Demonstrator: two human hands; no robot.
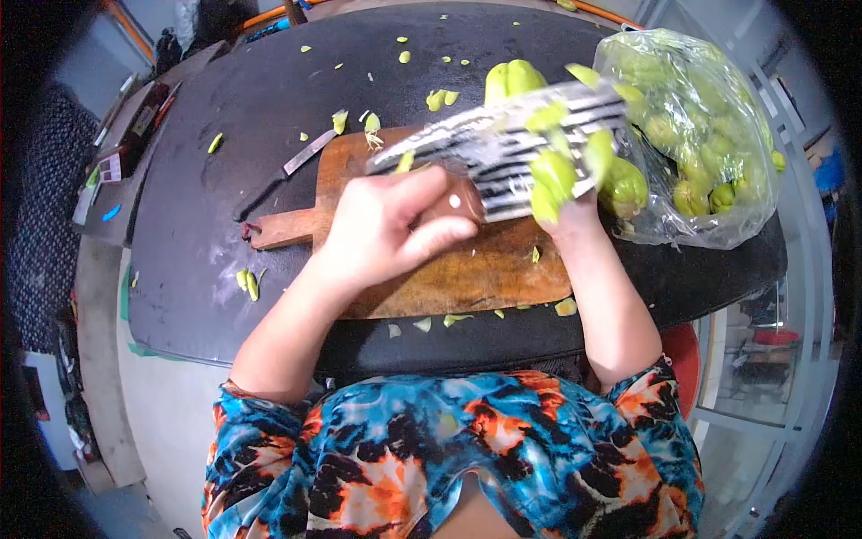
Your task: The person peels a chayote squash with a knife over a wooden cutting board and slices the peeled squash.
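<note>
My left hand (391,220) is closed around the brown riveted handle of a broad, flat cleaver (503,148), whose face shows black and white stripes and is blurred by motion. The cleaver is tilted above the wooden cutting board (431,278). My right hand (575,216) is at the cleaver's right end, closed on pale green chayote pieces (552,175); its fingers are mostly hidden behind them. More green pieces blur near the striped face. A whole chayote (514,81) stands behind the cleaver, and another chayote (624,189) sits right of my right hand.
A clear plastic bag (691,135) full of chayotes stands on the black table (206,296) at right. A small knife (285,175) lies left of the board, partly on its edge. Peel scraps (250,283) are scattered around. A side surface with clutter (135,135) is at far left.
</note>
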